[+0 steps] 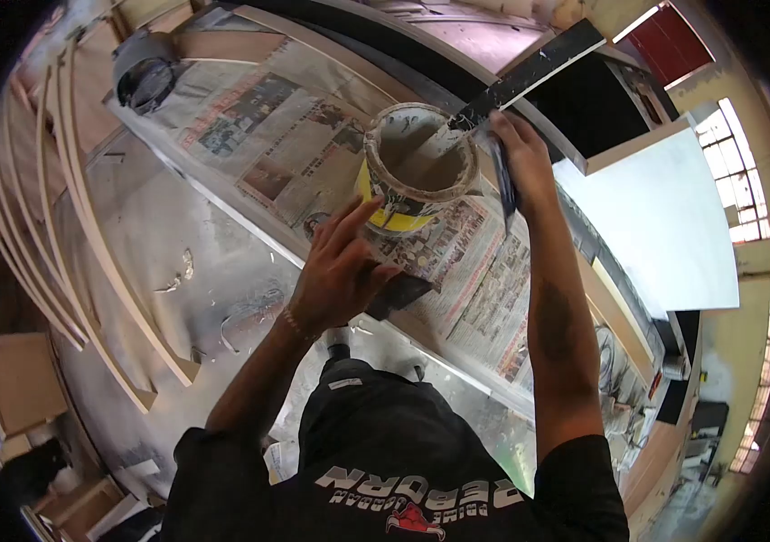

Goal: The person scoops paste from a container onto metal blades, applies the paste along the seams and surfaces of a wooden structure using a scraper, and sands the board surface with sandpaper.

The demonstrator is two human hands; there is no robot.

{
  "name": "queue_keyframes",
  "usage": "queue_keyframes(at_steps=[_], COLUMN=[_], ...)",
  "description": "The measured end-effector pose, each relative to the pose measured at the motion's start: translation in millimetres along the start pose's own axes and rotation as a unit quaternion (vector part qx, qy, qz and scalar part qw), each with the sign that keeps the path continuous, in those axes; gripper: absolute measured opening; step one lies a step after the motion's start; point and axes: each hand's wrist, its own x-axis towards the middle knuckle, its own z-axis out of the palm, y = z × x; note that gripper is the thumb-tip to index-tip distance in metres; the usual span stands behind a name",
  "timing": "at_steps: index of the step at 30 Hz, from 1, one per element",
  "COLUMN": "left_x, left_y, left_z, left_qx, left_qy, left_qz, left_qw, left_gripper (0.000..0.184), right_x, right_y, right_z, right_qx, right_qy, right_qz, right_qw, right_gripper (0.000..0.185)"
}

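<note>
A putty-smeared bucket (pixel 374 185) with a yellow band stands on newspaper, pale paste coating its inside. My right hand (pixel 525 163) is closed on a thin dark blade (pixel 502 176), seen nearly edge-on beside the bucket's right rim. Near that hand's fingertips is the end of a long black board (pixel 539 74) flecked with white. My left hand (pixel 344 266) is in front of the bucket, its fingers apart and pointing toward the yellow band. By its thumb is a dark flat piece (pixel 406 293); whether the hand touches it I cannot tell.
Newspaper (pixel 290 135) covers the long workbench. A grey tub (pixel 145 72) lies at its far left end. Curved wooden strips (pixel 123 271) lean at the left. A large white panel (pixel 661 226) and dark framed pieces (pixel 588 104) are on the right.
</note>
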Motion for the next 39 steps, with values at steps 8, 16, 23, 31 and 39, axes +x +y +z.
queue_keyframes(at_steps=[8, 16, 23, 31, 39], left_x=[47.0, 47.6, 49.4, 50.3, 51.9], left_y=[-46.8, -47.3, -47.5, -47.3, -43.5], left_z=[11.5, 14.9, 15.8, 13.6, 10.7], left_qx=[0.104, 0.088, 0.064, 0.043, 0.033], left_qy=[-0.033, -0.106, -0.115, -0.116, -0.107], left_qz=[0.108, 0.06, 0.04, 0.023, 0.002], left_qw=[0.988, 0.989, 0.991, 0.992, 0.994], left_gripper=[0.03, 0.027, 0.027, 0.026, 0.021], right_x=[21.0, -5.2, -0.7, -1.3, -1.7], right_y=[-7.7, -29.8, -32.0, -86.7, -70.1], right_z=[36.6, 39.8, 27.3, 5.1, 5.5], right_qx=[-0.105, -0.204, -0.189, -0.085, -0.13], right_qy=[-0.002, -0.133, -0.088, 0.13, 0.004], right_qz=[-0.051, -0.245, -0.198, -0.212, -0.164], right_qw=[0.993, 0.938, 0.958, 0.965, 0.978], right_gripper=[0.037, 0.03, 0.021, 0.025, 0.022])
